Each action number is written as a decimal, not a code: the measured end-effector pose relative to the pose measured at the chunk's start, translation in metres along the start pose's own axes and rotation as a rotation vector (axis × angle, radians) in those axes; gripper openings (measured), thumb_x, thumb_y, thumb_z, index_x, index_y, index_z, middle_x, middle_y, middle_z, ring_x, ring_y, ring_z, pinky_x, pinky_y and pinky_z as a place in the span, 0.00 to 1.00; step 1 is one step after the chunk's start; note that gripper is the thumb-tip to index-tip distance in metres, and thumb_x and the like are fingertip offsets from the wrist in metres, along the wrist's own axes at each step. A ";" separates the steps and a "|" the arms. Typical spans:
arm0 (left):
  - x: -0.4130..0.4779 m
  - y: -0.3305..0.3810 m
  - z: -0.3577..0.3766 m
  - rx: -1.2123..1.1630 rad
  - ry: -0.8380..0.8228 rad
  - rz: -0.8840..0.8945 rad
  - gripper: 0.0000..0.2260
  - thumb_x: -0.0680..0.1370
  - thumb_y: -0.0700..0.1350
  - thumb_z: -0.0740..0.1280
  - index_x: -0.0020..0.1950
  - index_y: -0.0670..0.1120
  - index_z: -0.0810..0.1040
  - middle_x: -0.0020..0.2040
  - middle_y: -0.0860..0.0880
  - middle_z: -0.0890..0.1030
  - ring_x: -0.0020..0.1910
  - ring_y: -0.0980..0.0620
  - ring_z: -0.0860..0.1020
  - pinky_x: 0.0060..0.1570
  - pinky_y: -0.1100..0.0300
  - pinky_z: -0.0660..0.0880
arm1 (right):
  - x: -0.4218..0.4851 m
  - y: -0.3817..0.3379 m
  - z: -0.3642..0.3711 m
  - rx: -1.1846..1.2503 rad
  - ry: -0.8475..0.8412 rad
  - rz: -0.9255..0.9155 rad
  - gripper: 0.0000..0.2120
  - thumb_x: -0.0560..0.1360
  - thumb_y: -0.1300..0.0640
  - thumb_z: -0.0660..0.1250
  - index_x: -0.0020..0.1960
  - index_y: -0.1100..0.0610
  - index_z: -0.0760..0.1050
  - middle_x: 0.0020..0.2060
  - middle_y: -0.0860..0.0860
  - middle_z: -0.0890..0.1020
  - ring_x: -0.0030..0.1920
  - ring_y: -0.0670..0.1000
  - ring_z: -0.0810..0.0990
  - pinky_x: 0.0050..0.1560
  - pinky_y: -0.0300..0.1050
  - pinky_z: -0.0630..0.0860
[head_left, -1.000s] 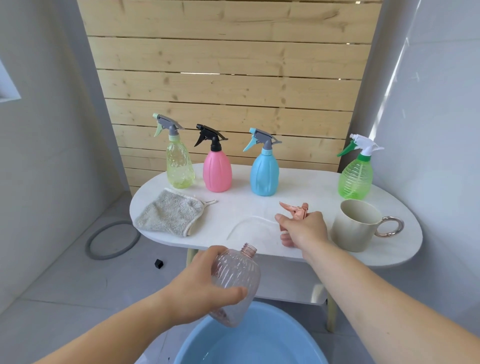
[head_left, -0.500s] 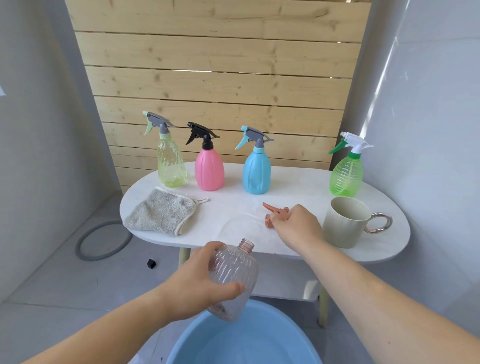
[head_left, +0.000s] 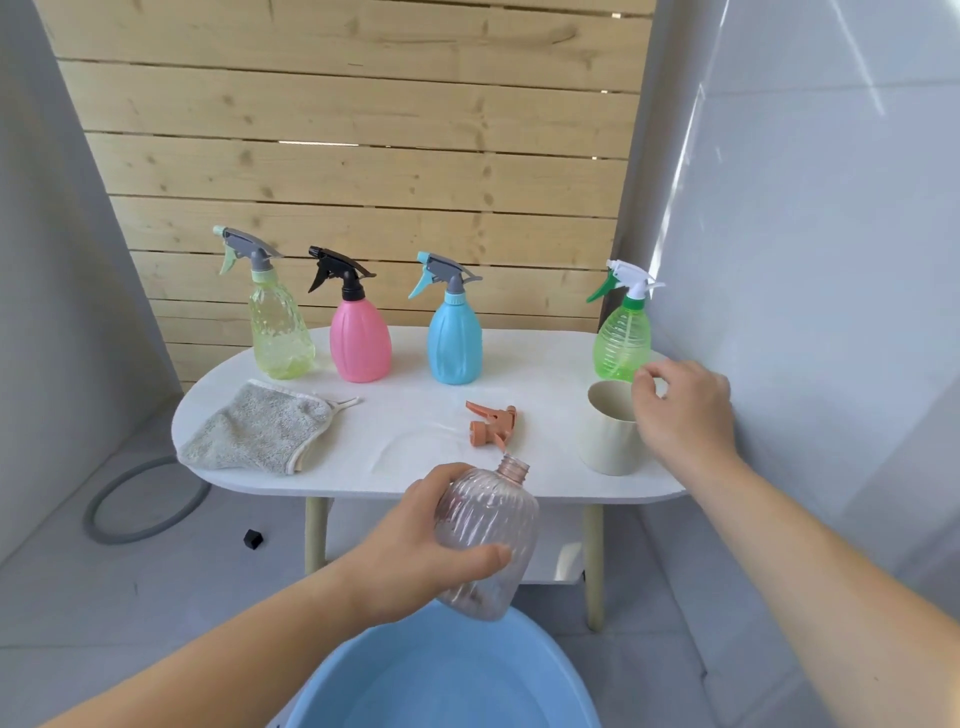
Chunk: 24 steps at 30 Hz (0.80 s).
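My left hand (head_left: 415, 551) grips a clear pinkish ribbed bottle (head_left: 493, 535) with no cap, tilted over a blue basin (head_left: 441, 686) in front of the table. Its orange spray head (head_left: 491, 426) lies loose on the white table (head_left: 415, 478), with a clear dip tube curving left from it. My right hand (head_left: 685, 410) hovers over the right side of a beige cup (head_left: 605, 441), fingers loosely curled above the rim. The cup's handle is hidden behind that hand.
Along the table's back stand a yellow-green bottle (head_left: 280, 332), a pink one (head_left: 360, 343), a blue one (head_left: 454, 343) and a green one (head_left: 622, 343). A grey cloth (head_left: 260, 431) lies at the left. A grey hose ring (head_left: 140, 499) lies on the floor.
My right hand let go of the orange spray head, left it on the table and moved right to the cup. The left hand still holds the bottle.
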<state>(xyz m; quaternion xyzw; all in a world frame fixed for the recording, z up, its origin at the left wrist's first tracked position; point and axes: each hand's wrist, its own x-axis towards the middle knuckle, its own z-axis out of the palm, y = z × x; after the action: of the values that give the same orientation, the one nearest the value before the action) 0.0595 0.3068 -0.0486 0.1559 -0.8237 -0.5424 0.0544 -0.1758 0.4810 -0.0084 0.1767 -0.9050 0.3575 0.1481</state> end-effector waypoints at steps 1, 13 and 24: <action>0.001 0.002 0.003 -0.014 -0.008 0.005 0.31 0.65 0.57 0.78 0.66 0.62 0.71 0.58 0.57 0.81 0.56 0.58 0.82 0.61 0.57 0.79 | 0.004 0.009 -0.002 -0.013 -0.061 0.062 0.16 0.77 0.46 0.54 0.47 0.50 0.79 0.51 0.55 0.82 0.59 0.62 0.72 0.61 0.55 0.70; 0.011 0.000 0.027 -0.070 -0.036 -0.001 0.31 0.72 0.49 0.80 0.69 0.59 0.69 0.58 0.56 0.83 0.55 0.62 0.82 0.51 0.70 0.77 | 0.003 0.042 -0.016 0.158 -0.281 0.293 0.08 0.77 0.57 0.61 0.52 0.54 0.78 0.50 0.52 0.78 0.48 0.53 0.76 0.44 0.44 0.69; -0.012 -0.008 0.021 -0.048 -0.042 -0.018 0.33 0.69 0.53 0.79 0.70 0.58 0.68 0.59 0.55 0.83 0.56 0.61 0.82 0.53 0.69 0.77 | -0.030 0.028 -0.031 0.430 -0.495 0.371 0.15 0.79 0.52 0.66 0.42 0.64 0.75 0.38 0.58 0.81 0.41 0.58 0.83 0.55 0.58 0.82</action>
<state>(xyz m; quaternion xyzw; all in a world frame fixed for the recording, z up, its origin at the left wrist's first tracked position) 0.0670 0.3258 -0.0633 0.1508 -0.8100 -0.5655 0.0359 -0.1560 0.5280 -0.0152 0.1178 -0.8342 0.5067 -0.1830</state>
